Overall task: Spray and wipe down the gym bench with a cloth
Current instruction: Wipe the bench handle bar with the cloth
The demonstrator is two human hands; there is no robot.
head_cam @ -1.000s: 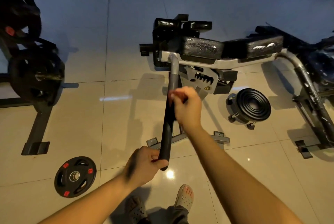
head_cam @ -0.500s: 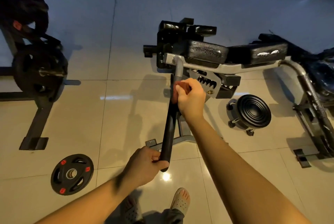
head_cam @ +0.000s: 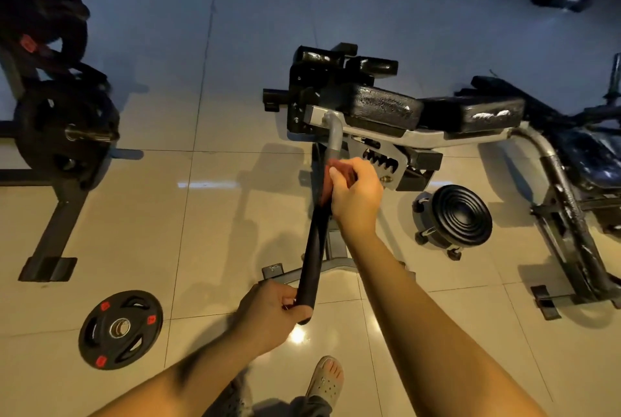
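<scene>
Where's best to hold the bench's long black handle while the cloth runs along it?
Grip the handle at its free lower end, fingers wrapped round from the left, as the left hand does. It is a slim round bar slanting toward the camera, and the right hand with the red cloth works its upper part.

A gym: padded bench [head_cam: 386, 107], weight plate [head_cam: 121, 329].

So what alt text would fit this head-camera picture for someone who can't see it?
A person's right hand grips a reddish cloth around the bench's long black handle, while the left hand holds the handle's near end. The padded gym bench stands on a tiled floor, with a weight plate lying at left.
</scene>
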